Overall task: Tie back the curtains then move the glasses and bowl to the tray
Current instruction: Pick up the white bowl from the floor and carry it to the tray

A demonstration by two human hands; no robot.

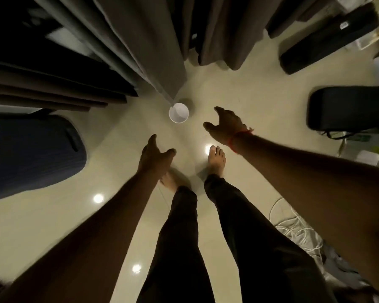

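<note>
Grey-brown curtains (144, 47) hang straight down to the pale floor, one panel left of centre and another (219, 33) to its right, with a gap between them. A white round cup or bowl (178, 112) stands on the floor at the hem of the left panel. My left hand (154, 155) reaches forward, fingers relaxed and empty, below and left of the white vessel. My right hand (227, 125), with a red thread at the wrist, is spread and empty just right of it. Neither hand touches the curtain or the vessel.
A dark blue suitcase (29, 154) lies at the left. Black bags (346, 108) and a long black case (328, 38) sit at the right. White cables (295, 232) are tangled on the floor at lower right. My bare feet (216, 159) stand on the glossy tiles.
</note>
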